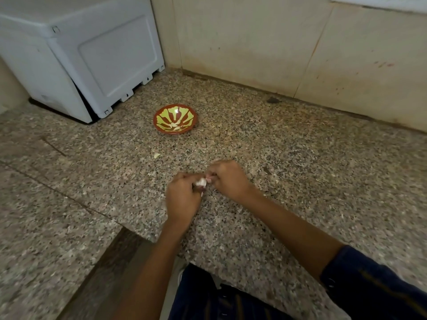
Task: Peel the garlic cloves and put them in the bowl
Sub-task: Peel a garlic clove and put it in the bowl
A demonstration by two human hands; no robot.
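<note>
Left hand: fingers curled round garlic.
Right hand: fingertips pinching its skin.
Bowl: on counter, peeled cloves inside.

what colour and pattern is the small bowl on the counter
The small round bowl is red-brown with yellow-green petal-like patches radiating from its middle; the head view shows it.

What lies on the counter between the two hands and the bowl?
In the head view, one small pale piece, a garlic clove or peel, lies on the granite counter between the hands and the bowl. The rest of that stretch looks bare.
</note>
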